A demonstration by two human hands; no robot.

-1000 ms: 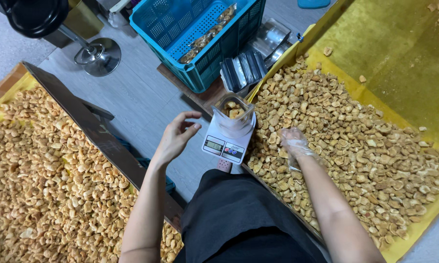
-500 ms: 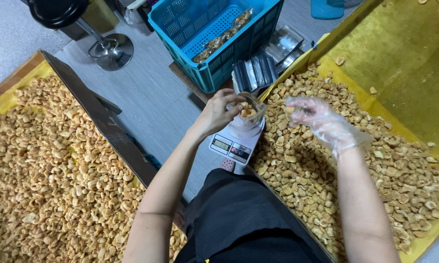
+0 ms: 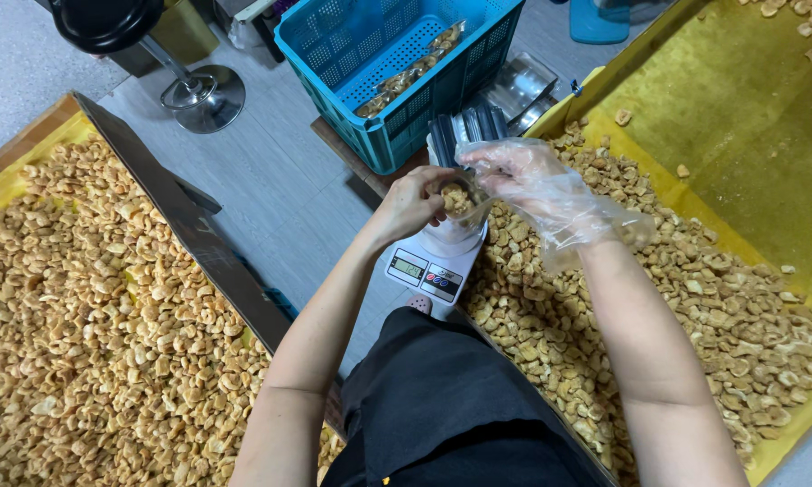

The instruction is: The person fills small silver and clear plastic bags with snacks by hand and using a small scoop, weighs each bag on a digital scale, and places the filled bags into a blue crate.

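Head view looks straight down on a person seated between two broad trays heaped with pale golden snack pieces. Their bare left hand [image 3: 412, 204] curls its fingers around the rim of a small clear pouch [image 3: 458, 200], which stands on a white kitchen scale [image 3: 435, 261] and already holds some of the pieces. The right hand [image 3: 534, 185], inside a loose clear plastic glove, hovers right at the pouch's mouth with its fingers bunched together and pointing down toward the opening; whether they pinch any pieces I cannot tell. The scale sits in the gap between the trays, just in front of the person's dark-clothed lap, its display panel facing them. On the right, a yellow-lined tray [image 3: 748, 117] carries a thick spread of the snack pieces [image 3: 694, 307], with bare lining at its far end. On the left, another tray [image 3: 167, 194] with a dark edge is piled full. Beyond the scale stands a blue plastic crate [image 3: 352, 54] with a filled clear bag lying inside, and the chrome foot of a stool [image 3: 203, 97] rests on the grey floor.
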